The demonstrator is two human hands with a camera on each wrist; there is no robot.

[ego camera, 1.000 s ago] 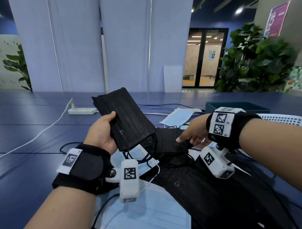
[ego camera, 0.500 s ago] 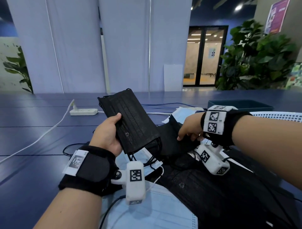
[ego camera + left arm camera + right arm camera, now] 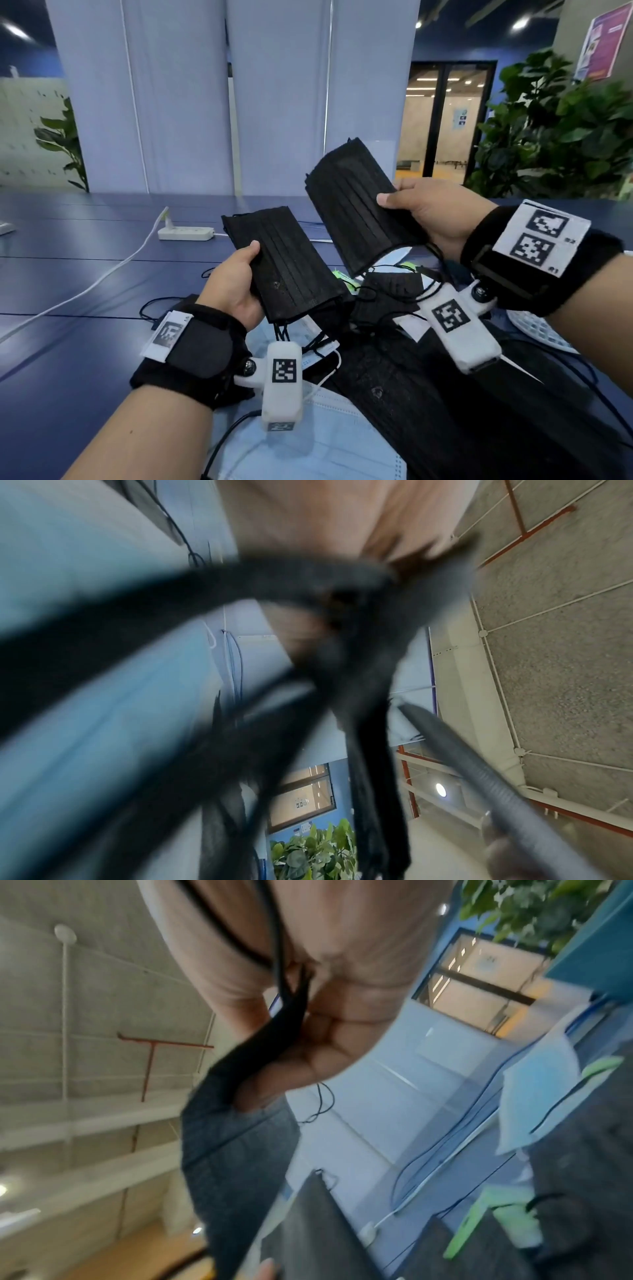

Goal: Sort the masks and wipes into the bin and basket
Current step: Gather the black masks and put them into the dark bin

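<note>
Black masks, one lot per hand, both lifted clear of the surface.

Head view: left hand grips a folded black stack, thumb on top, fingers underneath, ear loops trailing down into the pile. Right hand pinches a second black mask by its near edge, thumb on the pleats, held higher and tilted. Blue masks and more black ones lie in the pile below my wrists. White basket rim shows just right of the pile, under my right forearm. I can't see the bin here.

My read: the step is merging or carrying these to a container. I'd lay the right mask flat onto the left stack, edges lined up, then clamp with the left thumb. I'd lift straight up first, because the hanging loops look tangled with the pile and could drag other masks along.

Left wrist view: mostly blur. Black fabric and loops fill the frame with skin behind, so the grip reads as closed round the stack, but finger detail is unreadable.

Right wrist view: fingers are curled, pinching the mask edge against the thumb, with a loop running up across the palm. Pinch looks shallow; I'd take a deeper bite before swinging toward the basket.
</note>
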